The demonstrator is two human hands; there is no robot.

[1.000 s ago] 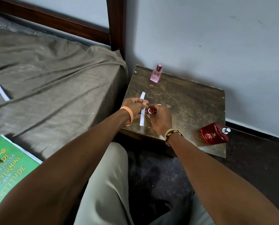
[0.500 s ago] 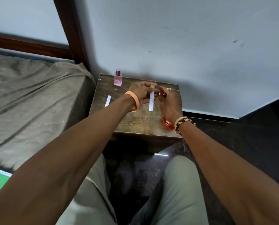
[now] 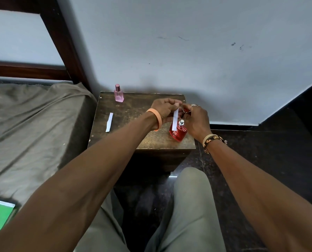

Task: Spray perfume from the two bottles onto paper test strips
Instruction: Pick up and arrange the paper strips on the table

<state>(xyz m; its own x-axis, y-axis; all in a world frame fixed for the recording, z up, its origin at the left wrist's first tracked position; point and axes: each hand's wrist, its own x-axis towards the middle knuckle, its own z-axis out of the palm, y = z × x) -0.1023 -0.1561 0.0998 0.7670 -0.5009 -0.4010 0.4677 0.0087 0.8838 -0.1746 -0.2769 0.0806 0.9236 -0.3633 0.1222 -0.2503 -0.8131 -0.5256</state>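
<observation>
On the small wooden stand [image 3: 126, 113] beside the bed, we use the red bottle [image 3: 178, 132] as our marker. Far to its left and back, by the wall, a pink bottle [image 3: 119, 93] stands upright and capped. Nearer, to the left of the red bottle, a spare paper strip [image 3: 109, 122] lies flat, its long axis running front to back. Just above the red bottle, our left hand [image 3: 165, 110] pinches the top of a second strip [image 3: 175, 119], which hangs straight down in front of the bare nozzle. Our right hand [image 3: 195, 120], to the right, closes on a small red cap [image 3: 186, 111]. The right hand is nearer the nozzle, so we judge it should put the cap down and press.
</observation>
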